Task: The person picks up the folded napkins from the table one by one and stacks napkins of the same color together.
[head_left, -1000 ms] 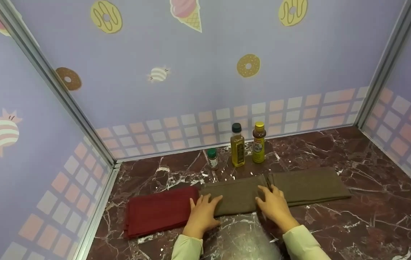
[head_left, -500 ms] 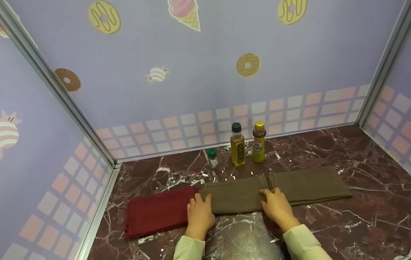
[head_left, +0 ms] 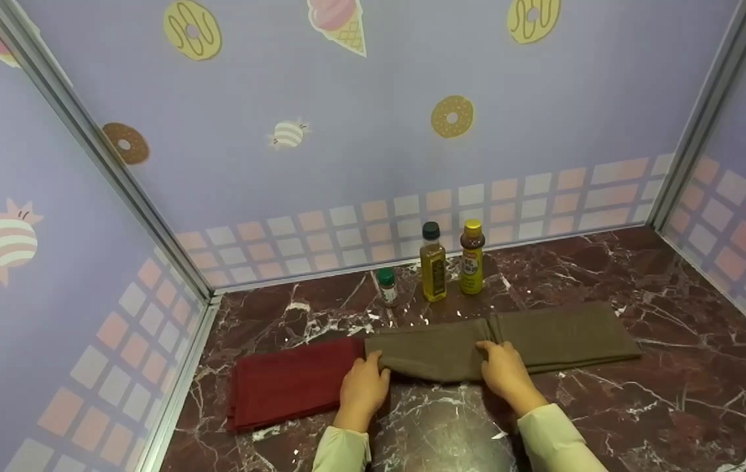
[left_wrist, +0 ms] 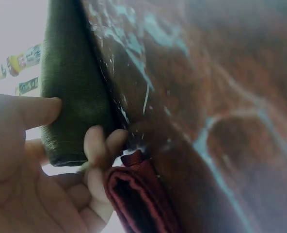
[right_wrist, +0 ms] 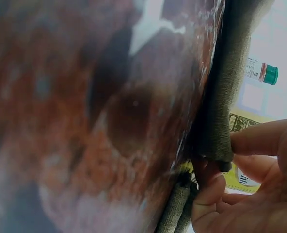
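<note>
My left hand (head_left: 361,388): pinching the near left corner of the middle olive-brown folded cloth (head_left: 427,351) — thumb on top, fingers curled under its edge, as the left wrist view shows (left_wrist: 71,92).
My right hand (head_left: 504,371): gripping the same cloth's near right corner, thumb above and fingers below; the right wrist view shows this edge (right_wrist: 226,97) raised off the marble.
Middle cloth: lies across the dark red marble countertop (head_left: 661,393), its near edge lifted between my 2 hands, its far edge down.
Red folded cloth (head_left: 288,383): flat on the countertop to the left, its right end touching the middle cloth's left end, just beside my left hand.
Second olive-brown cloth (head_left: 563,334): flat to the right, its left end meeting the middle cloth's right end by my right fingers.
Bottles: 3 stand behind the cloths near the back wall — a small green-capped jar (head_left: 386,286), an oil bottle with a black cap (head_left: 432,263), a yellow-capped bottle (head_left: 471,258).
Sleeves: pale, at both wrists (head_left: 341,452).
</note>
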Demonstrator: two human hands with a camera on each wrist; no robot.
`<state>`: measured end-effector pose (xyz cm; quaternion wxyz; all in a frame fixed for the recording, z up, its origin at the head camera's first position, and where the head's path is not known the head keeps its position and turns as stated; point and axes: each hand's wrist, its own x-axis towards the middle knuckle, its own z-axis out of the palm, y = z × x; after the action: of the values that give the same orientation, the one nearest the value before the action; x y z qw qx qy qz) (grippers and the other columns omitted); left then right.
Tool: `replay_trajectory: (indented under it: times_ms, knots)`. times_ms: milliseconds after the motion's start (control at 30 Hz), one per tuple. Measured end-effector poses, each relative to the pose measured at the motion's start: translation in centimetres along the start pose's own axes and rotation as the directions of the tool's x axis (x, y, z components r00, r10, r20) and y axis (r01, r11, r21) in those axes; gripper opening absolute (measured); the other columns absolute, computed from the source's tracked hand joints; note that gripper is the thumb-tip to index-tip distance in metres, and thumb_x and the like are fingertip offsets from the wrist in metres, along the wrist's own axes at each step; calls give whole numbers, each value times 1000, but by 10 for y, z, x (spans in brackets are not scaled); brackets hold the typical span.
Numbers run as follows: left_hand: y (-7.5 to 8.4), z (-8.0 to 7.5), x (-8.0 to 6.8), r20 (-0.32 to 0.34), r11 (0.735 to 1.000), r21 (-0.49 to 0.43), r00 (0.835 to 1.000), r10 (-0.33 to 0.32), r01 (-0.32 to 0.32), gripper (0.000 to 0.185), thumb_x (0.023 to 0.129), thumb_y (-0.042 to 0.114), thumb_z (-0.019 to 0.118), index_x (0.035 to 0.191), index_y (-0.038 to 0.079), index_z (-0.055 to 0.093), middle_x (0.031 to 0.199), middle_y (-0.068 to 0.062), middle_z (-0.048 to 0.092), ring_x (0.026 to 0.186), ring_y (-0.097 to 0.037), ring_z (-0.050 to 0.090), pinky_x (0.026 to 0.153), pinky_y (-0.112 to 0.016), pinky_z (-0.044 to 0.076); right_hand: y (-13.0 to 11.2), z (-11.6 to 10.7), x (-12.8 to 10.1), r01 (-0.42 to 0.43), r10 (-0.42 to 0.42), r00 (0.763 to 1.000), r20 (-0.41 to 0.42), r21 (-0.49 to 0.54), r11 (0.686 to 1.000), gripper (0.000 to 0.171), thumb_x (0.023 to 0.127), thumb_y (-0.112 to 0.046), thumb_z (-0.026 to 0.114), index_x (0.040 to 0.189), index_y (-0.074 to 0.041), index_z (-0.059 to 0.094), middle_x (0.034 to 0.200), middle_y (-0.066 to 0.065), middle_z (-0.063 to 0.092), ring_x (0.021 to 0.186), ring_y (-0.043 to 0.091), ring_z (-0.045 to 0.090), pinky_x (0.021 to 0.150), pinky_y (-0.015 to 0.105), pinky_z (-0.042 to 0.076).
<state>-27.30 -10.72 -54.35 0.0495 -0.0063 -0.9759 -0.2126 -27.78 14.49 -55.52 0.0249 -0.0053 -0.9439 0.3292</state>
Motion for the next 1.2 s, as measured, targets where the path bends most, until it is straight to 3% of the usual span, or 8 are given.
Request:
replay_trajectory:
  times_ms: [100,233,367,533,733,800,1033,1200]
  knots:
    - [-3,-4,3,58,986,-160,997,-42,51,44,81,21,58,123,10,53,109,-18,54,90,-33,56,75,-45,45,0,0,1,-17,17,1000,2,18,1000,38,81,-2,53,119,-4,57,105,23,51,101,42,47,85,52,39]
    - [-6,-10,8,128,938,-325,988,-80,118,47,81,22,56,124,6,52,116,-20,53,94,-31,55,80,-44,43,1,1,0,-8,9,999,-40,38,999,39,79,-1,53,117,-5,59,102,19,53,99,38,49,84,49,40]
    - [-10,-12,11,128,894,-429,989,-79,127,39,85,21,55,121,5,55,115,-16,57,92,-28,57,81,-43,43,1,0,1,6,-2,999,-54,63,998,40,78,0,52,117,-4,59,103,17,54,97,34,53,81,47,42]
    - [-14,-9,11,30,907,-419,999,-31,41,26,82,11,60,107,11,63,112,-12,60,102,-30,54,83,-45,42,1,-2,1,5,0,996,-86,61,998,39,79,-1,53,118,-6,60,107,15,55,97,33,55,78,47,44]
    - [-12,-8,11,33,900,-436,999,2,13,17,79,6,62,94,11,69,87,-5,64,66,-14,58,61,-32,46,2,-5,3,25,-15,987,-161,56,998,40,79,0,54,117,-12,61,109,8,56,93,28,57,70,43,45]
    - [-10,-6,11,37,895,-446,999,4,13,17,80,6,62,94,12,69,86,-4,63,60,-12,56,57,-29,46,3,-7,4,24,-12,983,-183,61,998,41,79,0,54,118,-13,61,109,6,56,93,28,57,70,43,45]
    - [4,4,12,-65,926,-377,998,-6,-19,18,80,12,64,95,19,69,96,-4,63,91,-22,57,76,-38,45,14,-20,8,28,-16,976,-219,52,998,43,79,2,53,119,-13,60,110,8,56,83,25,56,61,39,45]
    - [27,15,15,-131,924,-373,991,32,-79,19,79,14,65,97,20,70,89,0,59,83,-19,56,72,-35,44,31,-40,13,32,-21,960,-280,35,999,43,79,4,50,118,-10,60,109,13,56,88,31,57,65,44,45]
